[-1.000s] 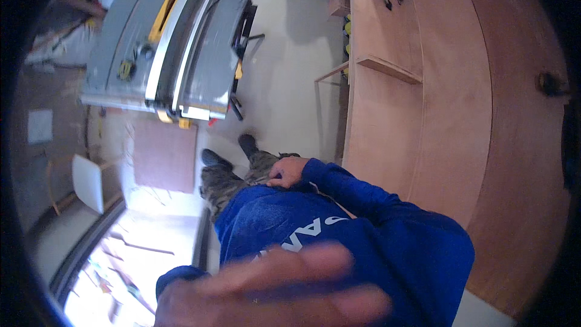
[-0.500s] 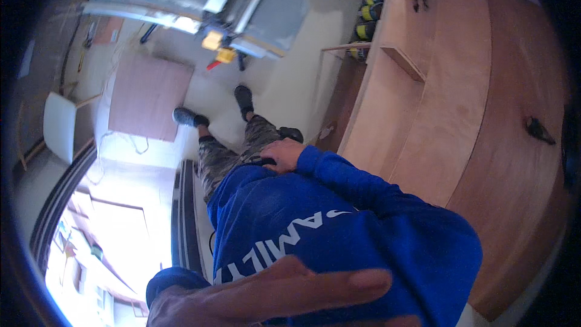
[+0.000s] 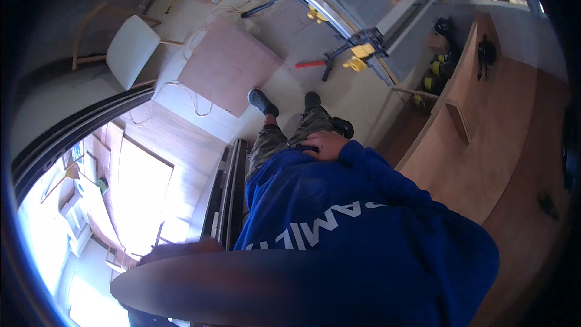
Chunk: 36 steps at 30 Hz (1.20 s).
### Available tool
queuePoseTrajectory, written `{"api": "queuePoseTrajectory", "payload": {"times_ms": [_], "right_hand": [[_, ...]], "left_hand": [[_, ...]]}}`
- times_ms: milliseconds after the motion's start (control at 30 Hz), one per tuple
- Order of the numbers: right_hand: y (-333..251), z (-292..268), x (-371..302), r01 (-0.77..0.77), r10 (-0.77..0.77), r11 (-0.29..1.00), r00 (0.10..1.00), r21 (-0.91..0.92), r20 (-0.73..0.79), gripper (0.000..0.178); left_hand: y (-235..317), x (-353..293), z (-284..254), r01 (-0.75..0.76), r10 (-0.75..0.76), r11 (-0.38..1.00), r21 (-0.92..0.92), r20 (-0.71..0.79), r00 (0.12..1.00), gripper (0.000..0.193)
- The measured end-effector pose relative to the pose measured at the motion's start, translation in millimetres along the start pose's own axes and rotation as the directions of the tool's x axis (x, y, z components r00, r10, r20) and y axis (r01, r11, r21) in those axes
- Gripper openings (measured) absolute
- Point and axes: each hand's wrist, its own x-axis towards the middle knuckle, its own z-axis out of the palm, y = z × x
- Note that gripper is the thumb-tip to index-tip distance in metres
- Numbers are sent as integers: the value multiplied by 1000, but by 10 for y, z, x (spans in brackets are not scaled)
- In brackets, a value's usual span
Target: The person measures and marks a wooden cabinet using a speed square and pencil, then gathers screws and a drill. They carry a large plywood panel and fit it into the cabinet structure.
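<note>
At my waist, my right hand (image 3: 327, 144) rests with its fingers bent over a small dark object (image 3: 307, 148) by the hem of my blue hoodie (image 3: 375, 230). What the fingers hold is mostly hidden. Beside this hand a black pouch (image 3: 342, 127) sits at the hip of my camouflage trousers (image 3: 269, 144). Close to the camera at the lower left, my left hand (image 3: 209, 246) shows only in part. It is smeared by a large blur, so its fingers and anything in them cannot be made out.
A grey-topped worktable (image 3: 357, 9) with metal rails and yellow clamps stands ahead. A wooden panel (image 3: 233, 66) lies left of my feet, near a white chair (image 3: 134, 51). Long plywood casework (image 3: 484, 139) runs along the right. A dark-framed doorway (image 3: 78, 112) opens at the left.
The view has swung, so the room appears shifted to the right and down. My left hand, earlier with a finger stretched across the hoodie, is now blurred. My right hand stays at the waist.
</note>
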Motion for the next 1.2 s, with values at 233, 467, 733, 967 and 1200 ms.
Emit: {"api": "queuePoseTrajectory", "payload": {"times_ms": [233,467,733,967,1200], "right_hand": [[-195,-242,494,178,-150,972,973,154,-173,46],[697,-552,2236,-26,90,978,948,207,-307,38],[2495,-633,5826,-366,386,920,910,143,-150,82],[3333,-223,7541,-250,357,911,876,329,-324,110],[3410,-170,7711,-124,354,801,887,585,-296,110]], "left_hand": [[-1245,-877,-656,300,-272,946,-121,-800,535,75],[-3617,-2138,-255,873,-552,465,147,-723,416,44],[-5296,-1457,820,965,-674,-150,-217,-691,-260,121],[-5496,-1301,572,939,-535,-83,-333,-780,-324,109],[-5417,-1194,715,885,-566,-36,-464,-720,-401,107]]}}
